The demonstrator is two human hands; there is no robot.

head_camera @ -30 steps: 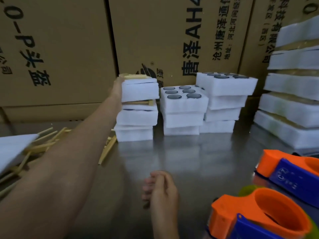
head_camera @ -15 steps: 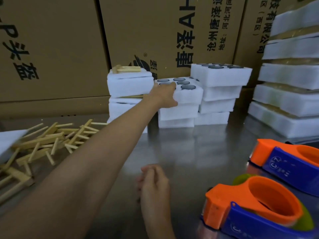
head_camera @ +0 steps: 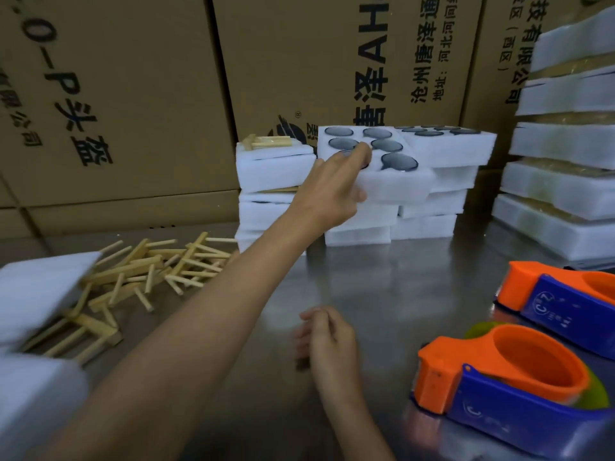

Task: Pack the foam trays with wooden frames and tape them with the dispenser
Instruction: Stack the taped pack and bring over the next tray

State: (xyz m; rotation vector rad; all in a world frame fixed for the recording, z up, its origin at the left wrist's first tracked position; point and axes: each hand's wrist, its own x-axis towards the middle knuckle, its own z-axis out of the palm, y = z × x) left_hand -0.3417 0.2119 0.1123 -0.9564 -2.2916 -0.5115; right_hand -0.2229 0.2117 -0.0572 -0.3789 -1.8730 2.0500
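Note:
My left hand (head_camera: 332,191) grips the top white foam tray (head_camera: 396,181) of the middle stack, fingers on its top among the round dark lenses and thumb on its front face; the tray is tilted up off the stack. My right hand (head_camera: 327,341) rests loosely curled on the metal table, holding nothing. A packed stack (head_camera: 273,171) with a wooden frame (head_camera: 266,143) on top stands to the left. Loose wooden sticks (head_camera: 149,277) lie in a pile at the left. An orange and blue tape dispenser (head_camera: 506,384) sits at the lower right.
A second tape dispenser (head_camera: 562,294) lies behind the first. A third tray stack (head_camera: 446,181) stands right of the middle one, and taped packs (head_camera: 562,181) pile up at the far right. White foam sheets (head_camera: 36,287) lie at the left edge. Cardboard boxes (head_camera: 133,94) wall the back.
My left hand moved from the left packed stack to the middle stack, took hold of its top tray and lifted it. The right hand stayed put.

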